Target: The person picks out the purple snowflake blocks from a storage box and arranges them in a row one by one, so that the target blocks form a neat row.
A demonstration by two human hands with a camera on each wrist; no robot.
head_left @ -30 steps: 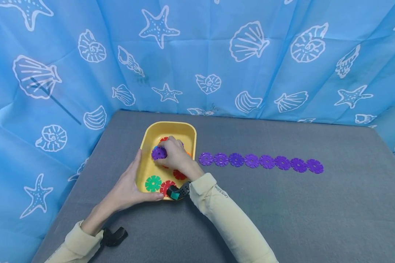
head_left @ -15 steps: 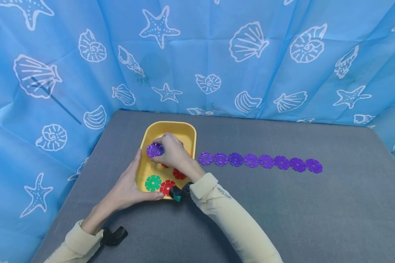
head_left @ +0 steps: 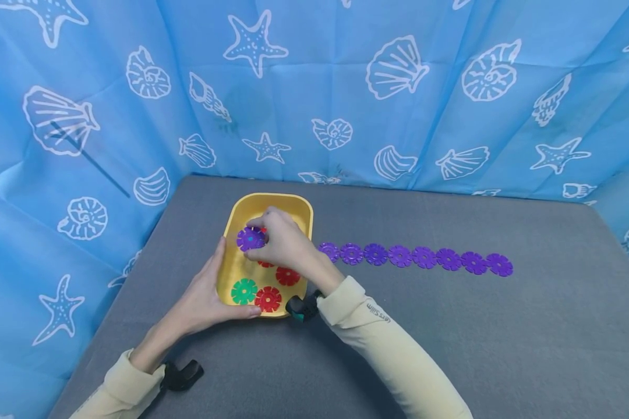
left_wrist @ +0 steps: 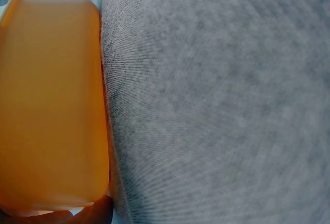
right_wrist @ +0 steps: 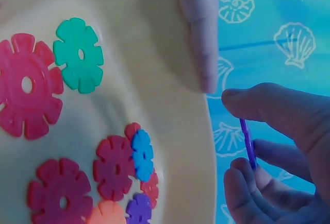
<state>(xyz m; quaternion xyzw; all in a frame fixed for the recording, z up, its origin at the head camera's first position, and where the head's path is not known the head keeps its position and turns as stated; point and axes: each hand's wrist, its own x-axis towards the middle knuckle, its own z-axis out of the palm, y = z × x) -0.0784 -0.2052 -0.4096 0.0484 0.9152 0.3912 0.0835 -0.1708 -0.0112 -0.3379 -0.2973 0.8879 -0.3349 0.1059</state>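
In the head view my right hand (head_left: 285,241) is above the yellow bin (head_left: 233,228). Its thumb and fingers pinch a purple notched flower disc (head_left: 250,239) by the edge; in the right wrist view this purple disc (right_wrist: 248,142) appears edge-on. My left hand (head_left: 201,299) spans the bin's near-left corner, thumb straight along the front and fingers along the left side. Inside the bin lie a green disc (head_left: 244,291), red discs (head_left: 268,299), a blue disc (right_wrist: 142,155), an orange disc (right_wrist: 106,214) and another purple disc (right_wrist: 139,209), some partly overlapping. My right hand hides part of them.
A row of several purple discs (head_left: 400,256) runs rightward from the bin across the grey tabletop (head_left: 424,337). Behind the table hangs a blue curtain (head_left: 304,75) printed with shells and starfish.
My right hand has moved slightly up and right, holding the purple disc, which has turned to face the head camera more. My left hand stays on the bin's corner.
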